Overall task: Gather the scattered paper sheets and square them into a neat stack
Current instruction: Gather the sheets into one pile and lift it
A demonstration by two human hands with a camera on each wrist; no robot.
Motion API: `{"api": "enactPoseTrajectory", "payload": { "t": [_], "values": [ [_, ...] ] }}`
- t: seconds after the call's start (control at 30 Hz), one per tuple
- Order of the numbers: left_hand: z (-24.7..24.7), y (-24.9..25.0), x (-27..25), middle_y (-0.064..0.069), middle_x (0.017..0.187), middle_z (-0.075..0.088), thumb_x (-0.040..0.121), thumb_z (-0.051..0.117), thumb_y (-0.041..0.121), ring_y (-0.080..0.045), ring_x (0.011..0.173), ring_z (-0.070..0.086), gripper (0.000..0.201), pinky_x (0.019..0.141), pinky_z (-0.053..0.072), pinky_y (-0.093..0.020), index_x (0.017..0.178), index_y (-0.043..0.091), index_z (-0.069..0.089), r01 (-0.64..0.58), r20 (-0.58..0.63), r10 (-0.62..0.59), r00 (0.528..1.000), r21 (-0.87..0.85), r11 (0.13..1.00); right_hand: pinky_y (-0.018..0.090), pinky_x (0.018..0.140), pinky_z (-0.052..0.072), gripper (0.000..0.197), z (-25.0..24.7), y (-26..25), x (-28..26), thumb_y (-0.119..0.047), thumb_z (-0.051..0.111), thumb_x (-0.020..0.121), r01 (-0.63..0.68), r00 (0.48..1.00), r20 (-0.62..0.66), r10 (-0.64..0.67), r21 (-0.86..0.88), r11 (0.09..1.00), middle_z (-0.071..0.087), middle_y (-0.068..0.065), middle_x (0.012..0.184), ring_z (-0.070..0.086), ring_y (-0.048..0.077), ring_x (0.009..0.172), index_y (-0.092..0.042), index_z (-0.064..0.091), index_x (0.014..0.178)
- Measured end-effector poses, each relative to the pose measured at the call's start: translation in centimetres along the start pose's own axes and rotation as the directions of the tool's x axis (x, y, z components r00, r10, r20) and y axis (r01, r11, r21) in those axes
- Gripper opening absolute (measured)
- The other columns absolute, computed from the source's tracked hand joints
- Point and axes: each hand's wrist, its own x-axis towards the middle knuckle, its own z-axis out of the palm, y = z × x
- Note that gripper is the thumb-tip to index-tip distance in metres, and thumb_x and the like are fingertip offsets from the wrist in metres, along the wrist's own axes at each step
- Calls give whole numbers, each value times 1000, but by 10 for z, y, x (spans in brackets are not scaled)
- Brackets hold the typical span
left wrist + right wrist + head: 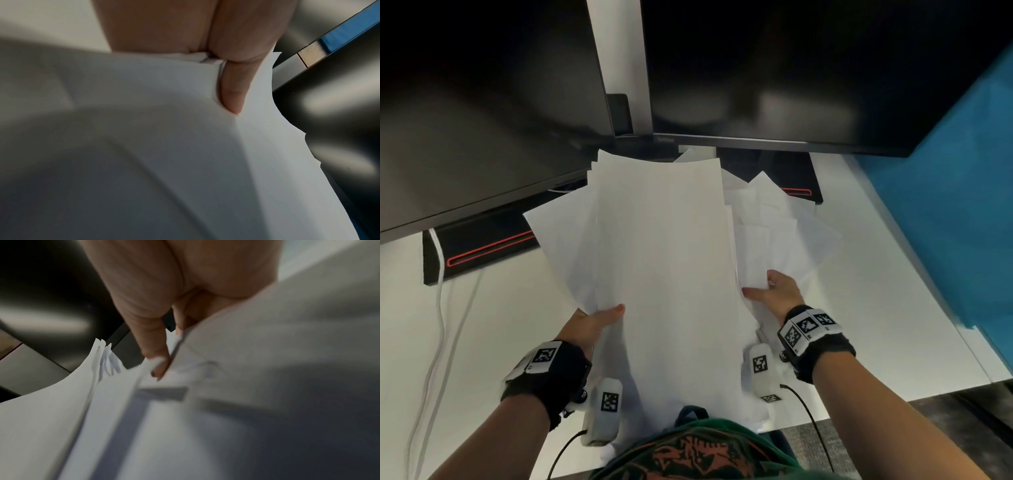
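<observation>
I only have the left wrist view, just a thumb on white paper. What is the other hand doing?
Observer: The right hand grips the right side of the paper sheets, thumb on top.
Operator: Are the sheets squared?
Observer: No, they fan out unevenly, corners poking toward the monitors.
Operator: Is any paper loose?
Observer: Yes, crumpled sheets lie on the white desk to the right.

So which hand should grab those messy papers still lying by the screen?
Probably the right hand. It already touches the loose papers fanned out on the desk on its side. The left hand is busy, its thumb pinching the big bundle of sheets, and sits farther away.
</observation>
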Motion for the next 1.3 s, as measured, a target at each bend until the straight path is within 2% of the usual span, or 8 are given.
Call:
{"api": "enactPoseTrajectory", "payload": {
  "t": [0.13,0.27,0.6,0.7,0.87,0.97,1.13,1.3],
  "values": [
    [-2,-1,2,-14,84,63,79,65,4,-33,83,59,12,85,46,-45,89,10,65,21,18,-22,1000,3,1000,38,94,50,33,4,2,-6,-10,73,74,6,996,86,2,-100,995,67,9,107,63,27,101,-6,62,105],
    [-1,-2,-2,-13,83,63,80,64,1,-30,78,59,11,82,48,-42,85,10,65,-2,9,3,1000,-19,1000,37,93,49,29,-16,9,-7,-12,65,81,-1,978,-209,-19,-96,995,67,13,104,62,31,100,-1,64,108],
    [-6,-6,0,-10,74,69,79,67,4,-34,83,60,11,91,46,-51,89,6,66,-2,-30,3,1000,44,999,34,87,46,26,-60,9,-28,-10,54,87,123,667,-743,57,184,975,66,23,110,62,36,102,0,61,110],
    [-5,-6,-1,-2,54,69,81,64,1,-31,74,59,7,83,47,-46,80,8,65,-19,-15,20,1000,54,998,35,89,49,29,-63,10,-31,-10,53,86,169,577,-795,189,343,924,66,21,112,63,34,103,-3,61,113],
    [-2,-4,-11,-5,62,67,82,61,-3,-24,70,57,10,65,45,-29,81,7,62,-74,-55,77,996,55,996,26,85,47,35,-68,4,-30,-12,52,85,285,498,-781,376,557,780,66,15,115,63,28,103,-8,58,120],
    [-4,-5,-11,-2,57,68,82,61,-3,-25,69,57,13,64,45,-30,82,10,62,-65,-53,69,996,65,996,29,88,48,35,-69,-4,-29,-11,52,85,290,538,-739,406,614,734,66,12,117,64,25,98,-10,58,120],
    [-6,-6,-10,-12,76,62,79,65,2,-28,74,59,11,80,46,-39,74,10,61,-46,-68,54,996,121,992,28,79,39,19,-44,-4,-33,-15,54,88,129,734,-595,327,595,793,58,13,102,59,26,88,-7,57,105],
    [-6,-7,-7,-18,91,64,77,68,2,-32,84,61,26,85,48,-44,102,1,59,-35,-77,43,996,114,993,29,82,42,18,-16,13,-45,-9,54,89,58,904,-404,141,444,894,62,4,87,57,24,88,-5,58,106]
  ]
}}
